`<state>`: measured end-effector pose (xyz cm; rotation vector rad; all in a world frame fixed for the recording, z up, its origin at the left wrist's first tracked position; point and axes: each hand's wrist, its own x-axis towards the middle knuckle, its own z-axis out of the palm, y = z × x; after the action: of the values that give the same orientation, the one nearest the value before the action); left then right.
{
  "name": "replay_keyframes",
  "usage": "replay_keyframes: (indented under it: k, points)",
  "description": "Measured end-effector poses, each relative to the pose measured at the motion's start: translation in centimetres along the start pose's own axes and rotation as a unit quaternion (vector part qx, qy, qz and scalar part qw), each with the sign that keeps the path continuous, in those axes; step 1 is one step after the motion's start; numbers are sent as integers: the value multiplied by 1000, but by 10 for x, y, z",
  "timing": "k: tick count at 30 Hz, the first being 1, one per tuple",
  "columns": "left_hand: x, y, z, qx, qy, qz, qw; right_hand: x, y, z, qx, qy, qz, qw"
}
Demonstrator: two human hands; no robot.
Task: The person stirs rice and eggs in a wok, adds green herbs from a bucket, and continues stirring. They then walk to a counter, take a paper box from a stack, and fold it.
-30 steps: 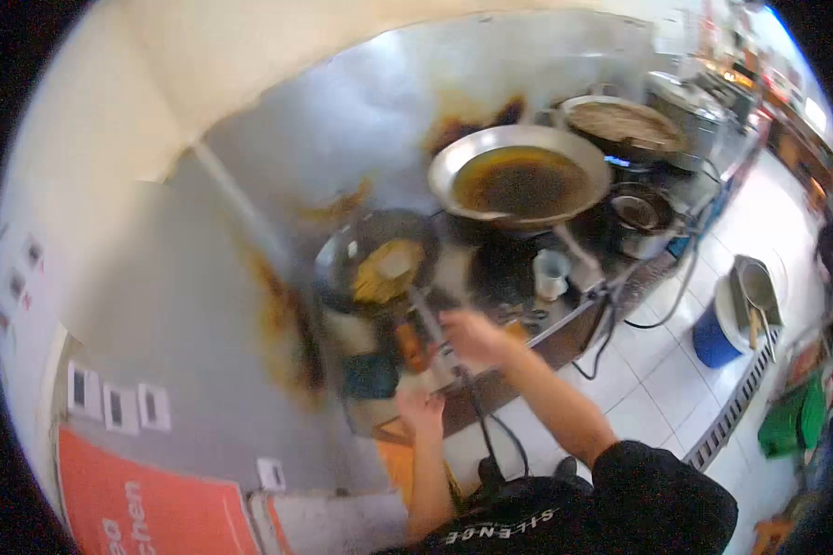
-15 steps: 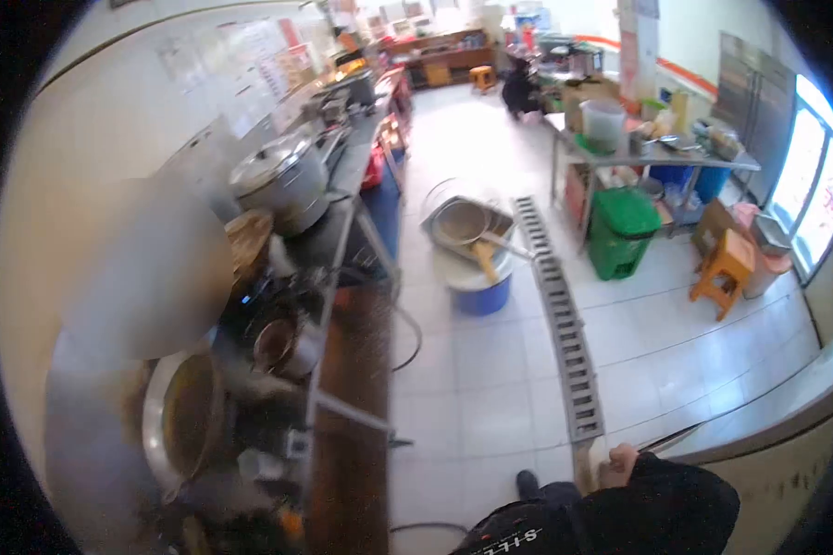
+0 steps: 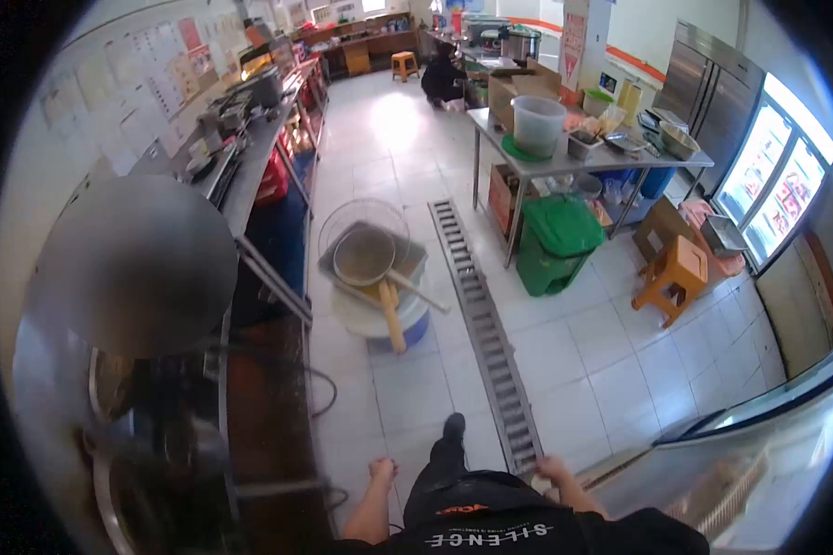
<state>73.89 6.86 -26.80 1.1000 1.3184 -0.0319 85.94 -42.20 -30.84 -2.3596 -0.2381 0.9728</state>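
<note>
Low in the view, my left hand (image 3: 382, 470) hangs over the white floor tiles, its fingers curled closed with nothing visible in them. My right hand (image 3: 551, 469) is closed beside the near end of the floor drain (image 3: 491, 347); a pale patch shows at its fingers, too small to identify. Ahead, a blue-and-white tub (image 3: 407, 335) stands on the floor. On it rest a square metal tray (image 3: 412, 264), a round strainer (image 3: 364, 255) with a long handle, and a wooden-handled tool (image 3: 391, 319). Neither hand touches these.
A stove counter (image 3: 267, 139) runs along the left, partly behind a blurred round shape. On the right are a green bin (image 3: 560, 242), a steel table (image 3: 583, 165), an orange stool (image 3: 676, 273) and a glass-door fridge (image 3: 773, 176). A person in black (image 3: 443, 76) crouches far off.
The view has turned right and moved forward, so the tub and bin appear further left. My left hand has come into view. My right hand appears further left, still closed.
</note>
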Motion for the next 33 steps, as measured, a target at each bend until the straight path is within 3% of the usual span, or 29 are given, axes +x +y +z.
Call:
replay_keyframes:
  k: [1,3,4,6,12,15,19,21,24,26,27,28,31,32,33]
  points:
    - [17,26,29,26,2,-10,1000,8,13,23,76,44,135,987]
    - [32,80,93,123,-61,-13,990,-43,-82,-47,81,-23,259,962]
    - [39,112,135,168,-96,-13,981,-42,-94,-61,108,-27,296,949]
    - [53,160,220,311,-172,61,933,-20,-101,-89,168,-7,326,930]
    - [46,331,455,223,-382,139,886,110,-125,-218,257,57,345,901]
    - [100,375,533,213,-369,157,891,175,-121,-271,229,44,356,905]
    - [169,415,552,189,-304,98,929,241,-124,-353,143,-8,355,924]
    - [156,463,541,211,-254,35,943,284,-139,-419,93,-19,329,940]
    - [218,472,536,383,-207,120,892,394,-195,-547,80,0,265,961]
    - [228,507,540,329,-208,60,919,478,-281,-634,69,-33,136,988]
    - [231,527,542,302,-209,32,930,516,-328,-669,47,-1,41,998]
    - [240,552,546,318,-205,44,924,544,-405,-713,-19,-58,-8,998]
    - [290,651,565,370,-193,93,904,668,-490,-750,66,-13,-148,987]
    - [329,677,578,357,-148,156,909,699,-524,-758,96,-1,-176,980]
    - [329,742,593,359,-152,190,901,725,-555,-765,123,6,-204,971]
